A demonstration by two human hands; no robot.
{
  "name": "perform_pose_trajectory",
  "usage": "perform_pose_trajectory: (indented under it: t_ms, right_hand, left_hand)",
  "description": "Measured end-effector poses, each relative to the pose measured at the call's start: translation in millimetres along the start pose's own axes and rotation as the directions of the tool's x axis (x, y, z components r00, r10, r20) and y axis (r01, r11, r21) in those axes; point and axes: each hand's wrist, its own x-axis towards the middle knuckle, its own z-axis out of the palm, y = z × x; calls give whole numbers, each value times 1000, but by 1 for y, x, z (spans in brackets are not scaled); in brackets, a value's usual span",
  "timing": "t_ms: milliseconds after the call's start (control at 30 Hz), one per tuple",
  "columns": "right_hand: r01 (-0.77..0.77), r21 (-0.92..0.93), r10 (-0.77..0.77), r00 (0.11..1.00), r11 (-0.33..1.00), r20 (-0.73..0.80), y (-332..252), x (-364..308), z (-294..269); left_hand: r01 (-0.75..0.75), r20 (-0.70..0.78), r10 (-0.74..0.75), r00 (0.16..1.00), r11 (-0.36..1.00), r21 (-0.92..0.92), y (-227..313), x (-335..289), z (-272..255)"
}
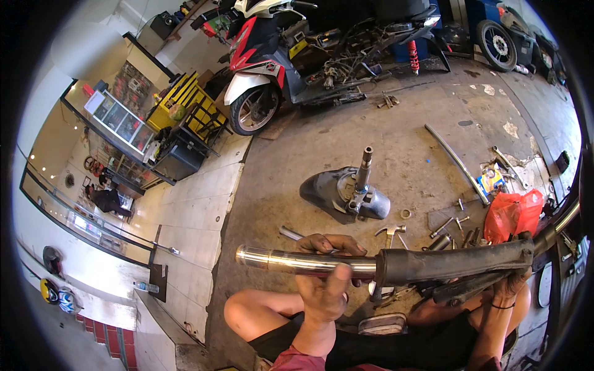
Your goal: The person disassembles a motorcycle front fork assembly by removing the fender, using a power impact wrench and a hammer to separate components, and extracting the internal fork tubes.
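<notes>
Across my lap lies a motorcycle fork leg, with a shiny chrome tube (257, 257) on the left and a black outer leg (445, 264) on the right. My left hand (322, 297) is closed around the chrome tube, its thumb near the black collar. At the far end, my right hand (515, 284) grips the black leg from beneath; its fingers are partly hidden. Just ahead of the fork, a black fender (322, 190) lies on the floor with a metal steering stem (365, 167) standing up from it. A hammer (390, 232) rests close to the fork.
A partly stripped red-and-white scooter (257, 68) stands at the back, and a loose wheel (497, 46) leans at the far right. A long metal bar (456, 162), a red plastic bag (512, 215) and several tools lie on the right. Left is a yellow tool cabinet (185, 102).
</notes>
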Motion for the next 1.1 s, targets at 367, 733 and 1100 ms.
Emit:
perform_pose_trajectory:
  t_ms: [367, 733, 1100]
  right_hand:
    - [-375, -98, 366, 925, 922, -99, 5, -12, 7]
    - [-332, -608, 571, 782, 721, 251, 20, -6, 100]
    - [-247, -792, 688, 671, 559, 276, 44, -31, 173]
  left_hand:
    - [-145, -280, 70, 957, 955, -257, -7, 10, -11]
    - [-554, -7, 556, 831, 830, 74, 86, 50, 26]
    - [-162, 115, 143, 983, 970, 182, 52, 44, -29]
